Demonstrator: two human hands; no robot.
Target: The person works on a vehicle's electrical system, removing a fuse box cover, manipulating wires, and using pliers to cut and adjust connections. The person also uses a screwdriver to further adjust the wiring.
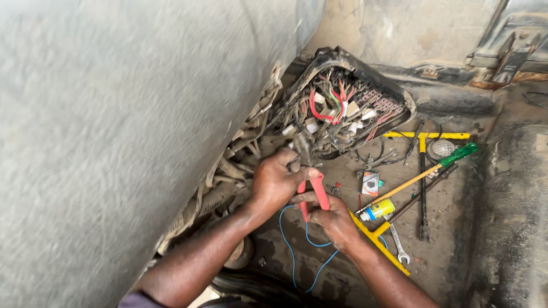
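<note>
A person's left hand (274, 183) pinches a bundle of wires (301, 149) trailing from an open black fuse box (342, 102), its cavity crammed with red, white and brown leads; the right hand (334, 219) is clenched round red-handled pliers (313, 191), jaws hidden behind the fingers; a thin blue wire (294, 251) loops below on the gritty, dust-caked floor (451, 251); nearby lie a green-handled screwdriver (434, 168), a small yellow-and-blue spray can (378, 210), a steel spanner (398, 246) and a yellow T-shaped bar (425, 136); a rough grey panel (114, 125) fills the left.
</note>
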